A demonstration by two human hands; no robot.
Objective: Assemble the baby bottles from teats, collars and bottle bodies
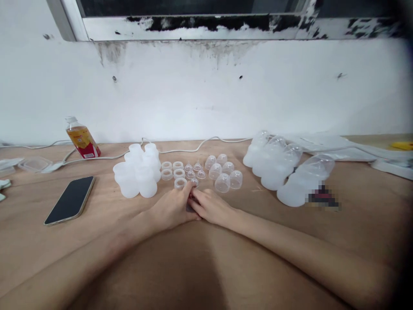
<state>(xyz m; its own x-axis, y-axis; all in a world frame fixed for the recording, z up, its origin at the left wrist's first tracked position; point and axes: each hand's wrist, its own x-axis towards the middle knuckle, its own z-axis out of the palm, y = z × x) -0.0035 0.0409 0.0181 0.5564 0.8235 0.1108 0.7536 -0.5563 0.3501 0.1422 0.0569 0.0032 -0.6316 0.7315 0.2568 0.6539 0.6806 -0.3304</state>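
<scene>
Forearms (119,243) lead to curled fingers (198,197), exact grip hidden, with rings (167,177), clear domes (222,184) and phone (70,201) around.

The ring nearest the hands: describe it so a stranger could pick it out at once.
On the wooden table, find the cluster of white containers left of centre. Just to its right lie two columns of pale rings. Pick the ring just beyond the left hand, the lowest of them all in the picture.
</scene>
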